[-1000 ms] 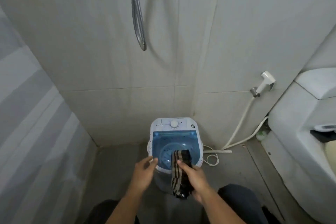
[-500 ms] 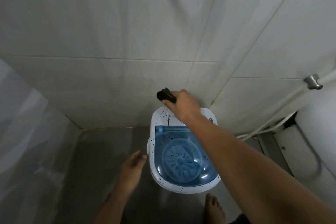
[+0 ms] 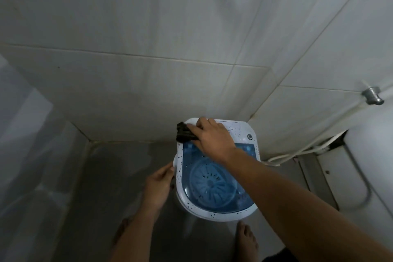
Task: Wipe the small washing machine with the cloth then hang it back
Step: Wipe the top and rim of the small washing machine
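The small white washing machine (image 3: 214,210) with a translucent blue lid stands on the grey floor (image 3: 119,168) in a tiled corner. The right hand (image 3: 212,138) presses a bunched dark cloth (image 3: 185,133) onto its back-left top. The left hand (image 3: 158,185), fingers loosely open, touches its left side.

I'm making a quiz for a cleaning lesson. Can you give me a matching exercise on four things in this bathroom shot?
Things:
1. cloth
2. left hand
3. washing machine lid
4. metal wall fitting

Descriptions:
A. clear blue, shut
B. on the wall at far right
C. dark, bunched under the right hand
D. at the machine's left rim

Pairs: 1-C, 2-D, 3-A, 4-B
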A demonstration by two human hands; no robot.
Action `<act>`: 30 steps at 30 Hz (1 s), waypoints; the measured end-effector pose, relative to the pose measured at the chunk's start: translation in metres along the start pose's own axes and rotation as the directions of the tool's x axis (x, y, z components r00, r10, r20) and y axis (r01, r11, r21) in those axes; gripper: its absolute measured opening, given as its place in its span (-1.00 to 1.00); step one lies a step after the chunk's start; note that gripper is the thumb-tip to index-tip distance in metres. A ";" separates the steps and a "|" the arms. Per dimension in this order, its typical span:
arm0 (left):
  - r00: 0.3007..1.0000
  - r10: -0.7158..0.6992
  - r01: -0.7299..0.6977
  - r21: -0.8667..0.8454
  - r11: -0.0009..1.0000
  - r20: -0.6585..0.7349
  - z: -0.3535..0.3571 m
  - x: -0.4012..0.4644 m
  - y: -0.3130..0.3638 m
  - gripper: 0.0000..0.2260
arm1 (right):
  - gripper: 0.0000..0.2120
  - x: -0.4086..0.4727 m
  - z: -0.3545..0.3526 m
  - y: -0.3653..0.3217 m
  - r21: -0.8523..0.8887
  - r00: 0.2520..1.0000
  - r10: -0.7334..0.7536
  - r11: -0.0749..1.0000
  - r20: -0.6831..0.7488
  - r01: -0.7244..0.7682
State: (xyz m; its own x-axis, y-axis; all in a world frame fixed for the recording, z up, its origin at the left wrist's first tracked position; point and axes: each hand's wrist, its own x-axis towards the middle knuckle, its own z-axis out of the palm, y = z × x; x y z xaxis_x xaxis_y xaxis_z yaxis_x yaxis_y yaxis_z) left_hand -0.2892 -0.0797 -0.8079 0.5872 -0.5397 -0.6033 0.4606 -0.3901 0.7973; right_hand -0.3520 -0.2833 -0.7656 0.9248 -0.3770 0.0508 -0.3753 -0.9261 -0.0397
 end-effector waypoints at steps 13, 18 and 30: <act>1.000 -0.002 0.001 -0.013 1.000 -0.014 0.001 0.013 -0.009 -0.77 | -0.54 0.006 0.003 -0.018 0.046 1.000 -0.019 0.999 -0.002 0.019; 1.000 -0.018 0.017 -0.017 1.000 -0.023 0.001 0.018 -0.011 -0.76 | -0.61 0.034 -0.018 0.023 0.078 0.951 0.298 0.953 -0.081 -0.292; 1.000 0.009 -0.008 -0.019 1.000 0.005 -0.002 0.022 -0.010 -0.79 | -0.62 0.022 -0.018 0.025 0.077 0.959 0.278 0.959 -0.056 -0.274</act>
State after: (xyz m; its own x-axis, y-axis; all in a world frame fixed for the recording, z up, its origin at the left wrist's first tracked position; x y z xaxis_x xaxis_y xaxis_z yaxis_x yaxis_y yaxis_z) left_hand -0.2798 -0.0862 -0.8288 0.5880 -0.5465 -0.5963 0.4685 -0.3709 0.8019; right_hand -0.3421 -0.3146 -0.7472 0.7790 -0.6200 0.0934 -0.6081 -0.7834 -0.1288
